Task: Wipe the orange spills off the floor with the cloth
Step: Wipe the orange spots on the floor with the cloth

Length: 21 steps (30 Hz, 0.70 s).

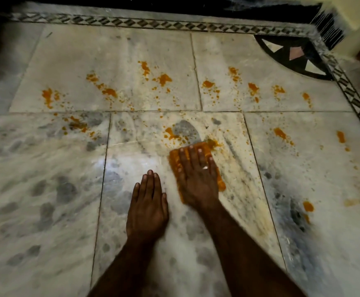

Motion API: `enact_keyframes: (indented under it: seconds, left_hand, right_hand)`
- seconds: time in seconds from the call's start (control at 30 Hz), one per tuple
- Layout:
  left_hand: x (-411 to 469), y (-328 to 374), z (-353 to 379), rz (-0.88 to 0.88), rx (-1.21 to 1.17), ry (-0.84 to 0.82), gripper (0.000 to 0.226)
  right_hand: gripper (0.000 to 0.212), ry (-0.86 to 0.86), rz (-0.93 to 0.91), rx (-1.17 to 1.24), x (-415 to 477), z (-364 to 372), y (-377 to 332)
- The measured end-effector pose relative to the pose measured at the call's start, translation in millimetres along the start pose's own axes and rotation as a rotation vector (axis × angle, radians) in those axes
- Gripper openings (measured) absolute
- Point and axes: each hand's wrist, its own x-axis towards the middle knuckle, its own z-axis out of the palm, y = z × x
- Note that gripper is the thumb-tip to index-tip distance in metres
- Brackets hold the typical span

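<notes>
Under the straight, flat fingers [191, 156] of the right hand [196, 179] lies the orange-stained rectangular cloth [174, 161], pressed to the grey-veined white marble floor [46, 189]. The left hand [148, 209] rests flat beside it, fingers straight, holding nothing. The orange spill blotches [170, 132] begin just past the right fingertips. Best to keep even palm pressure and push forward in overlapping strokes, lest the cloth smear. Its long axis follows the fingers, pointing ahead and slightly left.

Bare forearms on both sides, coming in from about 6 o'clock. The only thing worn is a small shiny pale ring [204, 167] on the right hand [196, 181]. The left hand [148, 207] is bare, and the nails are short.
</notes>
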Motion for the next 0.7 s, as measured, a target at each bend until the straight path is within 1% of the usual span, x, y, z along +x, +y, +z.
enact_keyframes:
  seconds: [0.07, 0.17, 0.2, 0.23, 0.27, 0.33, 0.4, 0.47, 0.53, 0.6, 0.7]
  left_hand:
    - [1, 0, -1, -0.003, -0.003, -0.027, 0.06]
    - [2, 1, -6, -0.011, -0.015, -0.07, 0.061]
    - [3, 1, -6, -0.016, -0.024, -0.077, 0.061]
    - [2, 2, -7, -0.019, -0.028, -0.083, 0.061]
    - [2, 2, -7, -0.019, -0.029, -0.08, 0.061]
    - [1, 1, -5, -0.017, -0.025, -0.079, 0.06]
    - [0, 0, -3, -0.009, -0.026, -0.078, 0.059]
    - [-1, -2, -2, -0.003, -0.012, -0.059, 0.058]
    - [1, 0, -3, -0.002, -0.007, -0.059, 0.059]
    - [2, 0, -5, -0.015, -0.018, -0.056, 0.059]
    - [1, 2, -7, -0.019, -0.018, -0.059, 0.06]
  right_hand:
    - [0.064, -0.029, 0.125, 0.01, -1, -4, 26]
    - [0.064, 0.021, 0.339, 0.001, -47, -8, 43]
    - [0.065, 0.04, 0.373, -0.009, -67, -7, 38]
    - [0.066, 0.041, 0.366, -0.009, -86, -8, 27]
    - [0.066, 0.036, 0.316, -0.008, -99, -8, 14]
    - [0.065, 0.025, 0.143, -0.002, -103, -3, -13]
    - [0.061, 0.025, -0.021, 0.037, -83, 3, -30]
    - [0.058, 0.028, -0.116, 0.05, -46, 6, -26]
    - [0.056, 0.048, -0.119, 0.049, -9, 4, -4]
    - [0.057, 0.042, -0.073, 0.047, 9, 0, 22]
    - [0.061, 0.064, 0.099, 0.0, -9, -7, 54]
